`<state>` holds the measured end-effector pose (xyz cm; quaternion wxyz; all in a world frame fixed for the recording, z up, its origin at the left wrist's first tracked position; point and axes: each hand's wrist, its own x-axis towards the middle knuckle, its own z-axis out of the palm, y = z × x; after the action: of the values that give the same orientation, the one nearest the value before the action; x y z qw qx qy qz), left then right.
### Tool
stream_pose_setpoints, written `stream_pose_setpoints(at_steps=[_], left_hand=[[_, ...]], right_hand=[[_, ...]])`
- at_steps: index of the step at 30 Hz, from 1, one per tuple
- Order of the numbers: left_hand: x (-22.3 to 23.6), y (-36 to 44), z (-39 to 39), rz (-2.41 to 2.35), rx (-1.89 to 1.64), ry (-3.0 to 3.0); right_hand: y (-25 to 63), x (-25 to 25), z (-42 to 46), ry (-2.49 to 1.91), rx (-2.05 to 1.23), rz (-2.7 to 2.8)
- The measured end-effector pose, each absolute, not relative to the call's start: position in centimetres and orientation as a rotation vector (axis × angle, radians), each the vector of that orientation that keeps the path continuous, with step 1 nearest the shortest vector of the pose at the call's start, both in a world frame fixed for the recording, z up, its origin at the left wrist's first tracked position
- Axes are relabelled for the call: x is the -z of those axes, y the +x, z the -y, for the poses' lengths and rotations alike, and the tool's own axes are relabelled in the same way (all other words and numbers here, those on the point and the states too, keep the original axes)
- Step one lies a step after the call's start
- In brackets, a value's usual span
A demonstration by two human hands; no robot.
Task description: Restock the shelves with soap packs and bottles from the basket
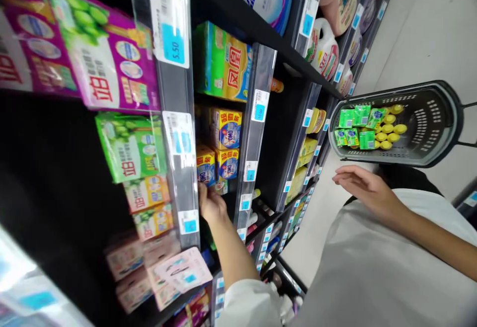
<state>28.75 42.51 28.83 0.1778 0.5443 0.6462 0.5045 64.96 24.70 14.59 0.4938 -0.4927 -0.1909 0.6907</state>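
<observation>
My left hand [213, 207] is lying nearer than my right [363, 188]; the OMO box [206, 170] is sitting at twelve o'clock, just beside my curling, part-hidden left fingers. Whether they are pinching, I cannot tell.

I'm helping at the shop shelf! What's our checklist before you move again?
1. Left hand by the yellow OMO boxes: ok, it's at the lower ones.
2. Left hand gripping a box firmly: cannot tell, its fingertips don't show well.
3. Right hand free: ok, it holds nothing.
4. Right hand on the basket: not ok, there's a gap between them.
5. Green packets and yellow rounded items inside the basket: ok.
</observation>
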Motion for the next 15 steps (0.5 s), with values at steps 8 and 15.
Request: stream_pose_setpoints(at_steps=[8, 15], left_hand=[[-28.9, 30.9, -45.0, -1.905, -1.392, 1.528], [-29.1, 34.3, -48.1, -1.827, -1.338, 1.484]], right_hand=[[65.1, -13.7, -27.5, -1.219, -1.759, 0.428], [65.3, -13.2, -28.1, -1.219, -1.800, 0.466]])
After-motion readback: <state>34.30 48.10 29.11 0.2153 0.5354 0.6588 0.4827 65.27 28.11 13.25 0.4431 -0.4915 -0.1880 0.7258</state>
